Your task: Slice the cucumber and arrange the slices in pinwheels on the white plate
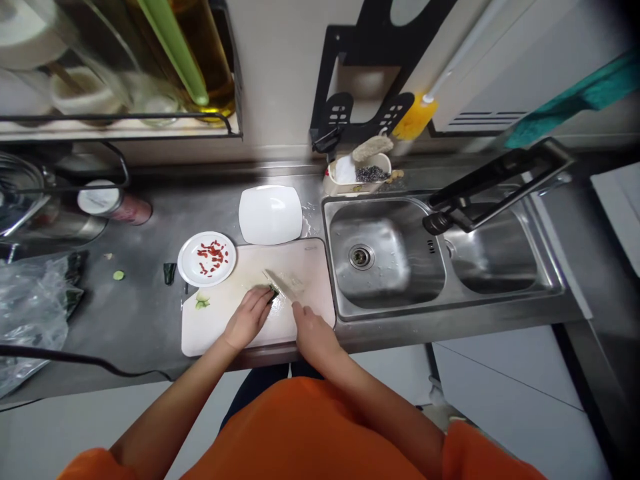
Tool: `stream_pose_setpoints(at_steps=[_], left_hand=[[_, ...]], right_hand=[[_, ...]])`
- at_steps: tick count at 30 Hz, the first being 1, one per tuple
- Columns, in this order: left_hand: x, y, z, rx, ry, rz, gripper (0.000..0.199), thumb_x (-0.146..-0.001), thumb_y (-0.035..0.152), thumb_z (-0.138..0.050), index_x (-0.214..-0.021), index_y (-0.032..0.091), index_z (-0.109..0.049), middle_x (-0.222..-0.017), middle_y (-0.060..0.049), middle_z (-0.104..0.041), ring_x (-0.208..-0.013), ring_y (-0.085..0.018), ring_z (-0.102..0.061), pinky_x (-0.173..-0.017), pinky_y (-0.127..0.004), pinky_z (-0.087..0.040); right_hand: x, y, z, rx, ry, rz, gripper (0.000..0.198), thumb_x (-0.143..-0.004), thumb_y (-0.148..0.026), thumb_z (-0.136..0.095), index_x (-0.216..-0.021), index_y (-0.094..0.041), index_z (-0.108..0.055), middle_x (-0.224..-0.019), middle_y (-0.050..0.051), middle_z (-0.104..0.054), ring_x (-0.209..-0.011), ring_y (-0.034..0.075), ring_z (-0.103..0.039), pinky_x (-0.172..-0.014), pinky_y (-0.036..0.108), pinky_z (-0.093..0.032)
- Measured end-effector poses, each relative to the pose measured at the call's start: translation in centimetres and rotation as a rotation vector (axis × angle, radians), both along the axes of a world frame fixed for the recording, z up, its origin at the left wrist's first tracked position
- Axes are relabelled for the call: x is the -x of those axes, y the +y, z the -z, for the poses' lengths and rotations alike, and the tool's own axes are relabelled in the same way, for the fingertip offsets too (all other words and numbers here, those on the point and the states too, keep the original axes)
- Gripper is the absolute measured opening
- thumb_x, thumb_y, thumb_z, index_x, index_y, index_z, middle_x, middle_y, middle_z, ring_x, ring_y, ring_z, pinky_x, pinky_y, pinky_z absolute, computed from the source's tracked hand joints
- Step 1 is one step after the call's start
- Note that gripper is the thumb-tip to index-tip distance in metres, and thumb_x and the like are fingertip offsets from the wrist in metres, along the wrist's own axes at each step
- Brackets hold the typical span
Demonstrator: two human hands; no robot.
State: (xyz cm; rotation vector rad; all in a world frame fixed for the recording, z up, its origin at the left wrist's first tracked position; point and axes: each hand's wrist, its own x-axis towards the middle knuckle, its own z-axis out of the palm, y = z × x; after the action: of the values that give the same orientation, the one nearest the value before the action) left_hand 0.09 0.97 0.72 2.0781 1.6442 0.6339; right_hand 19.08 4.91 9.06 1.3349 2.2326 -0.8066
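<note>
While right hand (pixel 315 333) grips knife (pixel 281 285), fingers wrapped round its near end, left hand (pixel 249 317) pinches dark green piece (pixel 274 293) against white cutting board (pixel 220 328), fingers bent and close together; dark green piece partly hidden under left fingertips, right beside knife, near middle of board; pale green slices (pixel 202 302) at board's left end; round plate (pixel 186 261) with red bits (pixel 213 255) at far left corner; square white plate (pixel 271 215) just behind board; dark green chunk (pixel 169 273) on table (pixel 145 313), left of round plate; sink (pixel 390 293) to right
</note>
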Motion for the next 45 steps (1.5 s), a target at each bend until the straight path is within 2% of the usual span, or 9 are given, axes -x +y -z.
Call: stream_pose_setpoints(at_steps=[6, 13, 20, 31, 45], left_hand=[[-0.1, -0.1, 0.2, -0.027, 0.034, 0.004, 0.032, -0.091, 0.023, -0.043, -0.122, 0.018, -0.052, -0.119, -0.011, -0.058, -0.119, -0.023, -0.049, -0.103, -0.046, -0.043], [0.0, -0.1, 0.3, -0.022, 0.052, 0.007, 0.028, -0.091, 0.022, -0.043, -0.117, 0.017, -0.053, -0.117, -0.011, -0.059, -0.118, -0.022, -0.05, -0.103, -0.043, -0.042], [-0.1, -0.2, 0.2, -0.008, 0.057, 0.003, 0.027, -0.091, 0.022, -0.043, -0.116, 0.017, -0.054, -0.118, -0.011, -0.058, -0.119, -0.023, -0.05, -0.103, -0.045, -0.042], [-0.1, -0.2, 0.4, -0.086, 0.073, 0.014, 0.028, -0.09, 0.018, -0.045, -0.116, 0.016, -0.054, -0.117, -0.011, -0.059, -0.119, -0.023, -0.05, -0.102, -0.044, -0.044], [-0.2, -0.1, 0.2, -0.081, 0.079, 0.025, 0.028, -0.09, 0.017, -0.046, -0.117, 0.015, -0.054, -0.114, -0.011, -0.061, -0.116, -0.023, -0.051, -0.101, -0.044, -0.045]], right_hand=[[-0.5, -1.4, -1.5, 0.035, -0.084, -0.024, 0.043, -0.085, 0.0, -0.03, -0.125, -0.014, -0.04, -0.095, 0.012, -0.059, -0.076, 0.02, -0.064, -0.063, 0.026, -0.048], [-0.7, -1.2, -2.5, 0.086, -0.127, -0.043, 0.045, -0.086, -0.001, -0.03, -0.127, -0.015, -0.04, -0.097, 0.012, -0.059, -0.079, 0.02, -0.065, -0.065, 0.025, -0.049], [-0.9, -0.7, -2.5, 0.125, -0.132, -0.038, 0.045, -0.085, -0.001, -0.03, -0.127, -0.016, -0.041, -0.098, 0.012, -0.059, -0.079, 0.021, -0.065, -0.065, 0.027, -0.05], [-0.7, 0.1, -3.0, 0.128, -0.156, -0.079, 0.037, -0.086, -0.001, -0.03, -0.116, -0.016, -0.045, -0.093, 0.01, -0.06, -0.078, 0.021, -0.065, -0.064, 0.026, -0.049], [-0.4, 0.4, -2.3, 0.106, -0.099, -0.074, 0.036, -0.085, 0.001, -0.028, -0.112, -0.015, -0.046, -0.091, 0.011, -0.061, -0.077, 0.02, -0.065, -0.062, 0.025, -0.047]])
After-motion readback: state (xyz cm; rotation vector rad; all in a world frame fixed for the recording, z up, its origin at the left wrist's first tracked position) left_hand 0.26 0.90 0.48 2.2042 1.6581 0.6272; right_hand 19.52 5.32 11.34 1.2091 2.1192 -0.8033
